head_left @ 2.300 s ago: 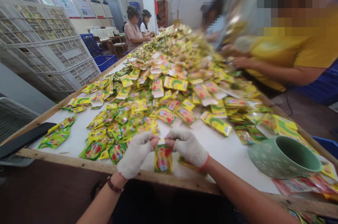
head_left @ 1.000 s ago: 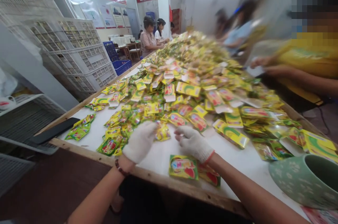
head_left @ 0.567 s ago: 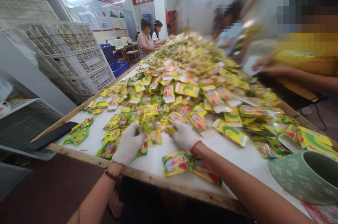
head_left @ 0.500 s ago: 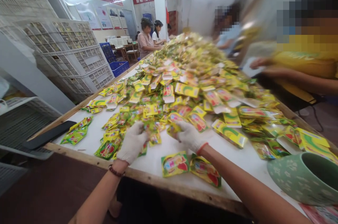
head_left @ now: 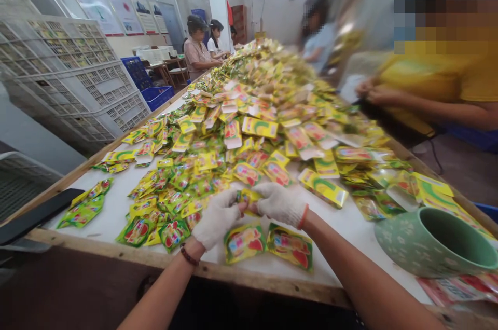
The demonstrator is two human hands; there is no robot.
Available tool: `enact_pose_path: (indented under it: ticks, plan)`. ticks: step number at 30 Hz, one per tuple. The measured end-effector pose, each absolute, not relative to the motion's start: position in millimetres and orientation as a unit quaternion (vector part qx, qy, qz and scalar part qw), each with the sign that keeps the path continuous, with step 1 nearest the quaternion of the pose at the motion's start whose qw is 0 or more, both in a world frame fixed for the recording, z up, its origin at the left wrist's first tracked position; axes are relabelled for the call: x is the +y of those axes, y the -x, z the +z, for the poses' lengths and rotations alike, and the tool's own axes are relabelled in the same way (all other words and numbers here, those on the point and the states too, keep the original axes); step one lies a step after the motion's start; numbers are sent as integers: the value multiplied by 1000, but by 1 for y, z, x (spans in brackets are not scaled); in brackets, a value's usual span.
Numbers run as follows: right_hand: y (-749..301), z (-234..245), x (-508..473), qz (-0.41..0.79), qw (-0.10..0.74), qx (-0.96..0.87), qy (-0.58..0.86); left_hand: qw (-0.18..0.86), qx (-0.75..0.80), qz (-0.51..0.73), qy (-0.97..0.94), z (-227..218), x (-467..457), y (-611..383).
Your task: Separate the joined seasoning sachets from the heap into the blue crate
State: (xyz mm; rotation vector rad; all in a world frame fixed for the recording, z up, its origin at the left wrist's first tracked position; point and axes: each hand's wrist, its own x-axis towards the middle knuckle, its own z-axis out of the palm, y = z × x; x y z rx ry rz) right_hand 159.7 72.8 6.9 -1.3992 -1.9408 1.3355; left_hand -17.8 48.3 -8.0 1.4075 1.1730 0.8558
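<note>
My left hand point(head_left: 220, 217), in a white glove, and my right hand point(head_left: 283, 204), also gloved, meet over the front of the table. Between their fingertips is a small yellow-green packet point(head_left: 249, 197), pinched from both sides and partly hidden by the fingers. Just below lie two larger packets printed with red fruit, a left one point(head_left: 244, 243) and a right one point(head_left: 291, 248), side by side on the white tabletop. A heap of small green packets point(head_left: 173, 232) spreads beside my left hand. Yellow flat boxes point(head_left: 324, 188) lie beyond my right hand.
A tall mound of packets and boxes point(head_left: 268, 76) runs down the table. At right stands a green flowered pot point(head_left: 408, 247); a black phone-like slab point(head_left: 39, 216) lies at the left edge. White crates point(head_left: 93, 86) are stacked at left. A co-worker in yellow point(head_left: 428, 78) sits at right.
My hands have come together, and the packet is now between both. My view has shifted slightly to the right. The co-worker in yellow has brought their hands together.
</note>
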Motion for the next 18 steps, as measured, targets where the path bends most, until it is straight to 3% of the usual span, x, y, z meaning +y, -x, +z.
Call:
enact_pose_path:
  ticks: [8,13,16,18]
  plan:
    - [-166,6,71,414,176,-745,493,534,502,353,-582,-4,50,11]
    - [-164,5,71,479,303,-645,513,539,448,376,-606,3,59,6]
    - [-164,8,75,576,325,-579,476,486,439,399,-642,4,72,5]
    - [-168,9,81,561,359,-544,510,379,444,388,-713,2,86,6]
